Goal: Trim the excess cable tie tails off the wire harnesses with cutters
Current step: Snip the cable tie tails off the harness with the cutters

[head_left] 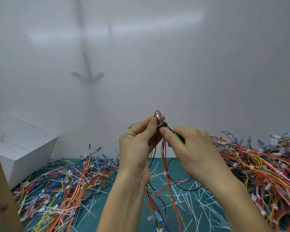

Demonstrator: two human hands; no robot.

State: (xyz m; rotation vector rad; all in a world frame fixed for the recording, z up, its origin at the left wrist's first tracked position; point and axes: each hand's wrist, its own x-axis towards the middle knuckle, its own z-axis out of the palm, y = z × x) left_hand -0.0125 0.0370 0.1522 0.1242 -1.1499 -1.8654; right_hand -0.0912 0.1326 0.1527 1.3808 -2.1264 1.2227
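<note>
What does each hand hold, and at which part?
The left hand pinches a wire harness near its top, beside the cable tie. The right hand grips the cutters by their green handle.

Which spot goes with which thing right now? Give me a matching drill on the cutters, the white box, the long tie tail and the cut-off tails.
Things:
1. cutters
2. white box
3. long tie tail
4. cut-off tails

Places:
A. strewn on the green mat
B. gripped in the right hand
C. far left of the table
D. sticking out rightward from the harness that the left hand pinches

Pairs: 1-B, 2-C, 3-D, 4-A
</note>
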